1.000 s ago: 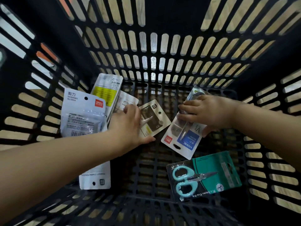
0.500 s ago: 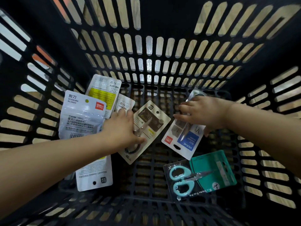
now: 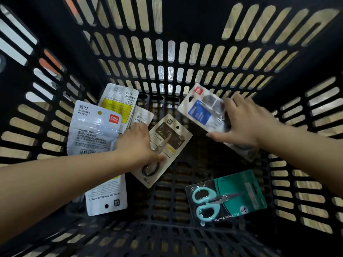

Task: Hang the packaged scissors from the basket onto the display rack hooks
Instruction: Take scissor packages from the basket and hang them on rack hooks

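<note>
I look down into a black slotted basket holding several packaged scissors. My left hand grips a beige and brown scissors card at its left edge, thumb lying across its front. My right hand holds a white pack with a blue label, raised off the basket floor with its hang hole toward the upper left. A clear pack lies partly hidden under that hand. A teal card with light-blue scissors lies flat at the front right. No display rack is in view.
Against the left wall lean a white pouch with a red logo, a white and yellow pack and a small white pack. A long white pack lies below my left forearm. Basket walls enclose all sides.
My right hand has lifted the white and blue pack and turned it round, uncovering a clear pack beneath. My left hand has drawn the beige card out, more in view now.
</note>
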### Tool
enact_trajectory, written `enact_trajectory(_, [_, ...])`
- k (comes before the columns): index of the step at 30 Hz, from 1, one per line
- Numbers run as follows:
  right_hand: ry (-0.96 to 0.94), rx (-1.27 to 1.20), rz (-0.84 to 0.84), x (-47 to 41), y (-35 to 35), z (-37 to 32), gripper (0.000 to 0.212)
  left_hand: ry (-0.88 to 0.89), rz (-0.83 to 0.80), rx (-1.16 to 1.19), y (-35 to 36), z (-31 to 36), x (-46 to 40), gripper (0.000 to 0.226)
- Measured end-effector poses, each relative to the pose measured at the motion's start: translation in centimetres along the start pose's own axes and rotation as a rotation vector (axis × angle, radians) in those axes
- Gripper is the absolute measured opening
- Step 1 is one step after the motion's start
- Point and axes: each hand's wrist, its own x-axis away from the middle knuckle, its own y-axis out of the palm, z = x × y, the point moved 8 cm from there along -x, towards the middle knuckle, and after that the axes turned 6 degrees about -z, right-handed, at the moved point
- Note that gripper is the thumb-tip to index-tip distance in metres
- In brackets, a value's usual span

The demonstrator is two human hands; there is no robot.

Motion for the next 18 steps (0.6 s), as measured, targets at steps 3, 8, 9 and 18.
enact_trajectory(3, [0.18, -0.104, -0.096, 0.4, 3.2, -0.6, 0.096, -0.015, -0.006, -0.009, 0.1, -0.3, -0.1, 0.094])
enact_trajectory(8, [0.341, -0.14, -0.214, 1.3, 7.2, -1.5, 0.099, -0.034, -0.033, -0.109, -0.1, -0.1, -0.3, 0.093])
enact_trajectory(9, [0.355, -0.145, -0.188, 1.5, 7.2, -1.6, 0.1, -0.02, -0.012, -0.153, -0.4, 0.2, -0.3, 0.092])
enact_trajectory(18, [0.262, -0.25, -0.171, 2.5, 9.1, -2.6, 0.091, 0.154, -0.014, -0.27, 3.3, 3.1, 1.3, 0.102])
